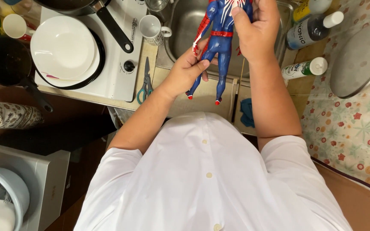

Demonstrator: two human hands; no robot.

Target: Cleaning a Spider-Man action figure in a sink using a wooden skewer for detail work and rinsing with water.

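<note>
Where the fingers [202, 65] of the left hand [186, 72] curl together, they are clamped on one arm and the hip of a blue and red action figure [219, 40], thumb across the near thigh, while the right hand [255, 30] wraps the figure's torso from the other side, its fingers closed around the back so that the chest is mostly covered. The figure's head is cut off by the top edge of the view, and how the far arm sits behind the right palm cannot be made out. It is held in the air above the near rim of a steel sink [185, 25], with free space under its legs down to the tabletop [202, 102]. Its long axis runs nearly straight toward the person, head away, the two feet pointing at the white shirt [202, 179], legs slightly spread. Left of the sink, scissors [145, 83] lie on the tabletop beside a white stove [120, 77] carrying a stack of plates [63, 49]; a mug [153, 29] stands near the basin's corner. Right of the sink, two bottles [309, 30] lie close to the basin, crowding that side, before a flowered cloth [352, 124].
</note>
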